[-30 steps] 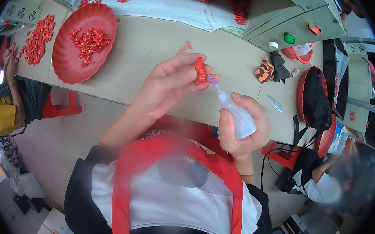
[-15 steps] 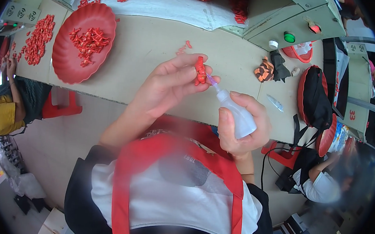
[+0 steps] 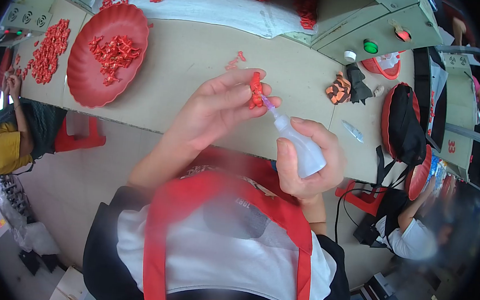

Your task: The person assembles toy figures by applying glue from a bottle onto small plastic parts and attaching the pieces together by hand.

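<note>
Between the thumb and fingers of my left hand (image 3: pixel 219 104) is a small red figurine (image 3: pixel 256 91), held upright above the table. My right hand (image 3: pixel 317 158) is wrapped round a white squeeze bottle (image 3: pixel 302 149) with a thin purple needle tip (image 3: pixel 270 105). That tip meets the lower right side of the figurine; whether any liquid comes out is too small to see. A few small red pieces (image 3: pixel 236 60) lie on the table beyond my left hand.
At the left, a red scalloped bowl (image 3: pixel 77 75) holds red pieces, with more red pieces (image 3: pixel 49 50) beside it. To the right lie a patterned cloth (image 3: pixel 339 92), a small clear packet (image 3: pixel 352 131) and a black bag (image 3: pixel 404 123). Co-workers sit at both sides.
The bottle and my right hand have shifted slightly left, and the needle tip sits a little further onto the figurine. My left hand stays nearly still.
</note>
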Tool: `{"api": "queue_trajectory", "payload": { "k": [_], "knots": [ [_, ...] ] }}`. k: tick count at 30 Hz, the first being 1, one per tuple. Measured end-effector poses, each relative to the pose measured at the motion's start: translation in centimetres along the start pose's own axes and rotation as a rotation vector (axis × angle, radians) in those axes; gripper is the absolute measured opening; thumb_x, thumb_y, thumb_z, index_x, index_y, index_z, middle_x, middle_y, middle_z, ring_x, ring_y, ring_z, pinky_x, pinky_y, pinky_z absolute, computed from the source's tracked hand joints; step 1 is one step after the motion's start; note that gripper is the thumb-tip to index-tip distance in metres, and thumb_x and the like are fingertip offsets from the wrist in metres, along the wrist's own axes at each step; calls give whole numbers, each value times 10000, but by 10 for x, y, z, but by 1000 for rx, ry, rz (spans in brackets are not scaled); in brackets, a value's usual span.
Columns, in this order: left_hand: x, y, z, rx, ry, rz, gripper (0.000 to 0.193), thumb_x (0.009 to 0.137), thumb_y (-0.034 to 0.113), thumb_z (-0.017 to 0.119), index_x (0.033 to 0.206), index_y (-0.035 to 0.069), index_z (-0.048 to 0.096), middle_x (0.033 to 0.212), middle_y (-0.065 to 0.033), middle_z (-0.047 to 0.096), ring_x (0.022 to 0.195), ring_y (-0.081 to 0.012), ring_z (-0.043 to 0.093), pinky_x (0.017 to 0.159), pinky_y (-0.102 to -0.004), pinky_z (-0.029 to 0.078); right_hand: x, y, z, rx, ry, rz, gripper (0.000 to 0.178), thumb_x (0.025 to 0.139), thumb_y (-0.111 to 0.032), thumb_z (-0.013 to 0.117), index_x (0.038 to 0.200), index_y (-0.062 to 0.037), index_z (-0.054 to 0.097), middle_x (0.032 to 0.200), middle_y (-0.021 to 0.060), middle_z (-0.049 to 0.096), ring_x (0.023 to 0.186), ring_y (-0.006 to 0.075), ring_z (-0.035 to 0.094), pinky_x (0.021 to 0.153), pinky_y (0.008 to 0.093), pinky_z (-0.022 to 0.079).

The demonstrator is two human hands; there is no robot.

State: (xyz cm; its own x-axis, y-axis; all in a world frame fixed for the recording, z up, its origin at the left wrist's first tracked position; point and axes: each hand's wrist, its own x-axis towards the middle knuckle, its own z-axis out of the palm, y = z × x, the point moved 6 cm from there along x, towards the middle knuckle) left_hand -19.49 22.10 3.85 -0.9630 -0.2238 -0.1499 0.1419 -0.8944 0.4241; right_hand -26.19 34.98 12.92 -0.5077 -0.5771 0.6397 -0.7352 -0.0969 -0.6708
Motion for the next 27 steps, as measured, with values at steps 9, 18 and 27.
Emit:
{"api": "queue_trajectory", "payload": {
  "k": [9, 18, 27],
  "knots": [
    [-2, 6, -5, 140, 70, 70, 309, 895, 50, 495, 1196, -18, 474, 1092, -158, 575, 1062, -315, 563, 882, -327, 512, 2, 4, 2, -31, -29, 70, 286, 637, -33, 703, 897, 24, 599, 730, 108, 639, 561, 199, 609, 523, 257, 480],
    [-7, 25, -37, 36, 226, 155, 291, 898, 34, 483, 1180, -39, 472, 1099, -188, 571, 1070, -312, 558, 895, -317, 505, 5, 105, 52, 554, -60, 854, 233, 745, -81, 642, 932, 26, 553, 797, 79, 609, 676, 139, 589, 607, 252, 456],
    [-27, 34, -48, -19, 249, 166, 290, 904, 29, 469, 1189, -26, 472, 1091, -170, 574, 1097, -298, 541, 898, -305, 504, 106, 249, 107, -354, -148, 556, 242, 705, -138, 613, 926, -40, 631, 834, 122, 648, 770, 220, 627, 681, 325, 478]
  ]
}}
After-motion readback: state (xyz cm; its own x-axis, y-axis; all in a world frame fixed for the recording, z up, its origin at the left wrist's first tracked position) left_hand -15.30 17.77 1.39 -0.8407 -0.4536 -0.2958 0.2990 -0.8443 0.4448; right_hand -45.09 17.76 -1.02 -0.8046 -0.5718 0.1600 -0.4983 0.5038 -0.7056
